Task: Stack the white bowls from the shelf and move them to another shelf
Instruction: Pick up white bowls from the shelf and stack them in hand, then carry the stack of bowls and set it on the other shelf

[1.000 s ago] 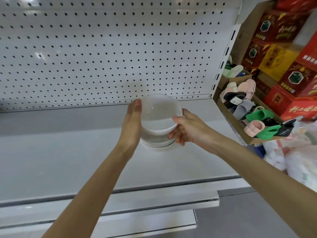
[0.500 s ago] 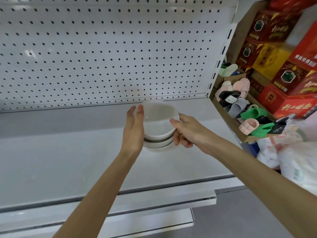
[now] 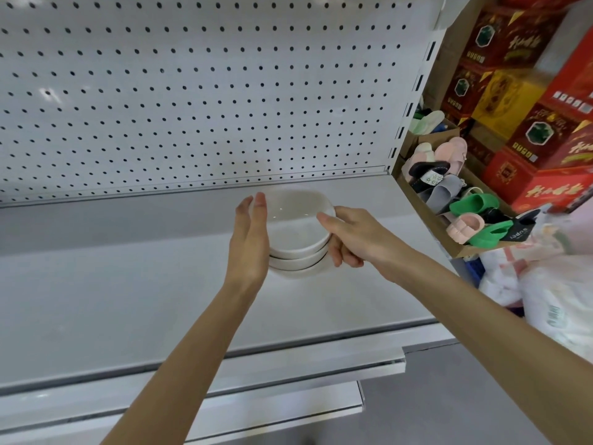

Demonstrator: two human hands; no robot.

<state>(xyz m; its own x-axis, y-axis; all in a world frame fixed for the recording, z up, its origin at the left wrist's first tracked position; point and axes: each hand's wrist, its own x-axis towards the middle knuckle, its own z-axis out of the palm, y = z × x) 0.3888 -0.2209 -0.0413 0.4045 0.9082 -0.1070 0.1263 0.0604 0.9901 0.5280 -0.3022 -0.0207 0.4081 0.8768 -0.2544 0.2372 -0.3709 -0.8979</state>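
Observation:
A stack of three white bowls (image 3: 296, 232) sits low on the white shelf (image 3: 128, 293), toward its back right. My left hand (image 3: 252, 242) lies flat against the stack's left side, fingers straight and pointing away from me. My right hand (image 3: 349, 236) grips the right side, thumb over the top bowl's rim and fingers curled under the lower bowls. I cannot tell whether the bottom bowl touches the shelf surface.
A white pegboard wall (image 3: 199, 91) rises behind the shelf. To the right, a cardboard box of slippers (image 3: 455, 200) and red and yellow cartons (image 3: 519, 101) stand close. White plastic bags (image 3: 552, 303) lie below them. Lower shelf edges (image 3: 272, 409) jut out beneath.
The stack of bowls has gone down toward the shelf surface between both hands. The view has shifted slightly left and down.

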